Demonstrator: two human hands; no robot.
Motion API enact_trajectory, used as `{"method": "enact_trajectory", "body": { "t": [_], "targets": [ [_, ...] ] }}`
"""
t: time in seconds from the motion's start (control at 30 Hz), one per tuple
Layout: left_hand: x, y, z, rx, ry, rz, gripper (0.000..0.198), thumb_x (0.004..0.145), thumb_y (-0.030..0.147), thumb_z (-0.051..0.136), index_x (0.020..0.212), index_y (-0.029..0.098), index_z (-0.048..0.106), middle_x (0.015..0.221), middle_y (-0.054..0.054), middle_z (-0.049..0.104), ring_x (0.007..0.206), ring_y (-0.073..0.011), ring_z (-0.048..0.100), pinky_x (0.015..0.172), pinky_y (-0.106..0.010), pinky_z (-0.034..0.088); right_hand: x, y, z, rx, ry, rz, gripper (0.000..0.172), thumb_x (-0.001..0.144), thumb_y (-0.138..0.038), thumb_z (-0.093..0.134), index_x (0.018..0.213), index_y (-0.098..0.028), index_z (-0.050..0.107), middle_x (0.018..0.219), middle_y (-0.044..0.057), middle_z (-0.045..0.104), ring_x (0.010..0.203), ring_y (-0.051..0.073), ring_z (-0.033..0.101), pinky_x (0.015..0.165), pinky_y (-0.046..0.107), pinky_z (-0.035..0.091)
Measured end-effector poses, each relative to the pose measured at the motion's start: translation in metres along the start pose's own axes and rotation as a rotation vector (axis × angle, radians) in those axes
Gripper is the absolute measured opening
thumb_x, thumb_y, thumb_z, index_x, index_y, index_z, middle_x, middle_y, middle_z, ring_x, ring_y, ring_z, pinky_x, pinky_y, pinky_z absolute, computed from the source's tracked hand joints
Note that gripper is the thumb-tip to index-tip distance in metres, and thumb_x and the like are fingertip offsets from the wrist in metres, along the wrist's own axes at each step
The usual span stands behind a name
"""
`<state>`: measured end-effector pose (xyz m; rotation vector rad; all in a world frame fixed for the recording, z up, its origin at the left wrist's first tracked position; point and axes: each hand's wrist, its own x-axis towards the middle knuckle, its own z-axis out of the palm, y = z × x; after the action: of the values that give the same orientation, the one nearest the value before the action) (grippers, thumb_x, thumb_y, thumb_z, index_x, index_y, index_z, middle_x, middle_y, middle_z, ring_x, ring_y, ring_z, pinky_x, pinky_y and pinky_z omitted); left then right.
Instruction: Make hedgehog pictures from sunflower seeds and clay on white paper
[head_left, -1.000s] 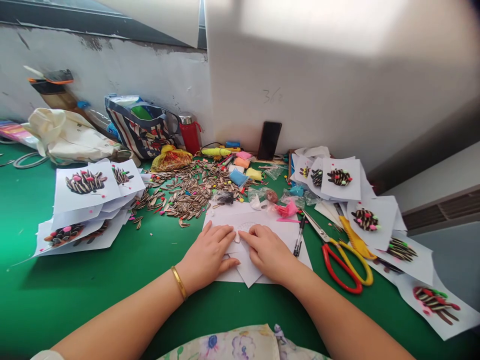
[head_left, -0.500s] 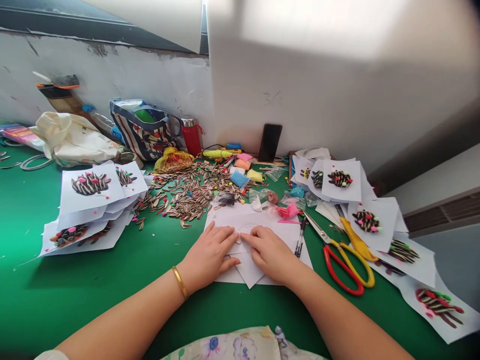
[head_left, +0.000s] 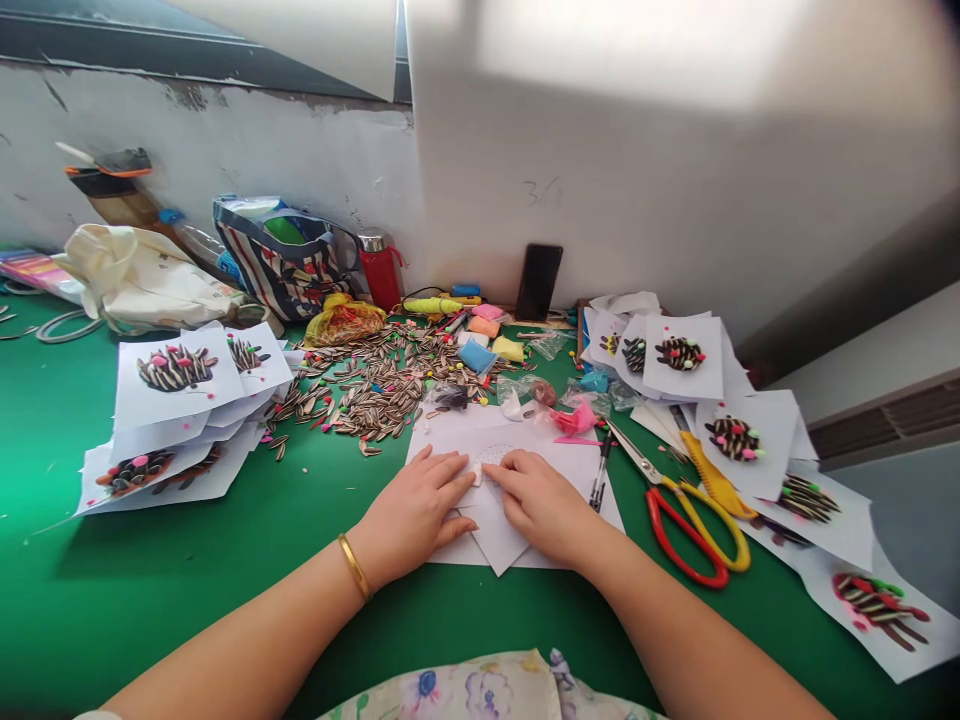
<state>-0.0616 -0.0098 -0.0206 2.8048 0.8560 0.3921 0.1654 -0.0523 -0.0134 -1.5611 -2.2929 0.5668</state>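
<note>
My left hand [head_left: 417, 512] lies flat on a white sheet of paper [head_left: 442, 432], fingers stretched out and the thumb apart. My right hand [head_left: 541, 508] rests opposite, its index finger reaching forward and the other fingers curled under. Between the two index fingertips is a small white piece [head_left: 478, 474] that looks like soft clay; the right fingertip presses at its edge. Just beyond the fingers, a faint scale-patterned drawing [head_left: 498, 452] shows on the paper, partly covered by my right hand. A smaller sheet [head_left: 495, 543] lies between my hands, one corner pointing at me.
Sunflower seeds [head_left: 382, 400] are heaped behind my left hand. Coloured clay packs [head_left: 477, 357] lie further back. A black pen [head_left: 601, 472] and scissors [head_left: 686, 525] are at my right. Seed-decorated cards [head_left: 176, 372] are piled left, more cards [head_left: 735, 440] right. A phone [head_left: 539, 283] leans on the wall.
The right index fingertip has shifted slightly on the white piece, so more of it shows. My left hand stays nearly in place; the whole view has moved a little.
</note>
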Motion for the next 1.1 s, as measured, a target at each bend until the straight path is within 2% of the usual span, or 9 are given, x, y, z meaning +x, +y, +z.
{"method": "enact_trajectory", "body": {
  "t": [0.13, 0.3, 0.47, 0.63, 1.1],
  "targets": [
    [0.002, 0.0, 0.002, -0.041, 0.03, -0.038, 0.054, 0.089, 0.045, 0.06, 0.136, 0.019, 0.052, 0.137, -0.015, 0.056, 0.126, -0.0283, 0.053, 0.113, -0.053, 0.037, 0.0, 0.0, 0.0, 0.005, -0.003, 0.005, 0.045, 0.089, -0.01, 0.047, 0.132, -0.021, 0.057, 0.112, 0.009, 0.058, 0.104, 0.021, 0.053, 0.094, 0.036, 0.045],
    [0.003, 0.003, 0.003, -0.002, -0.01, -0.062, 0.059, 0.086, 0.048, 0.063, 0.134, 0.016, 0.053, 0.137, -0.016, 0.055, 0.126, -0.0314, 0.05, 0.113, -0.056, 0.034, 0.0, -0.001, 0.0, 0.001, -0.01, 0.021, 0.045, 0.089, -0.01, 0.047, 0.132, -0.02, 0.056, 0.113, 0.01, 0.058, 0.105, 0.022, 0.053, 0.094, 0.036, 0.044],
    [0.003, 0.003, 0.003, 0.007, -0.002, -0.057, 0.056, 0.088, 0.048, 0.061, 0.135, 0.02, 0.053, 0.137, -0.013, 0.055, 0.125, -0.0301, 0.051, 0.113, -0.055, 0.033, 0.0, 0.0, 0.001, -0.009, -0.005, 0.016, 0.045, 0.089, -0.011, 0.048, 0.132, -0.021, 0.056, 0.113, 0.009, 0.058, 0.104, 0.021, 0.053, 0.093, 0.035, 0.044],
    [0.005, 0.004, 0.004, 0.014, 0.0, -0.073, 0.061, 0.086, 0.05, 0.062, 0.137, 0.019, 0.051, 0.135, -0.014, 0.056, 0.124, -0.0304, 0.051, 0.113, -0.055, 0.032, 0.004, 0.001, 0.006, -0.059, -0.003, 0.025, 0.049, 0.089, -0.011, 0.049, 0.136, -0.022, 0.053, 0.111, 0.009, 0.057, 0.102, 0.021, 0.052, 0.092, 0.034, 0.043],
    [0.006, 0.004, 0.004, 0.008, 0.014, -0.072, 0.054, 0.087, 0.047, 0.062, 0.131, 0.016, 0.054, 0.133, -0.014, 0.057, 0.122, -0.0297, 0.052, 0.113, -0.052, 0.034, 0.012, -0.006, 0.007, -0.114, -0.011, 0.079, 0.047, 0.088, -0.011, 0.049, 0.131, -0.029, 0.057, 0.103, 0.006, 0.056, 0.094, 0.019, 0.052, 0.085, 0.031, 0.041]
  ]
}}
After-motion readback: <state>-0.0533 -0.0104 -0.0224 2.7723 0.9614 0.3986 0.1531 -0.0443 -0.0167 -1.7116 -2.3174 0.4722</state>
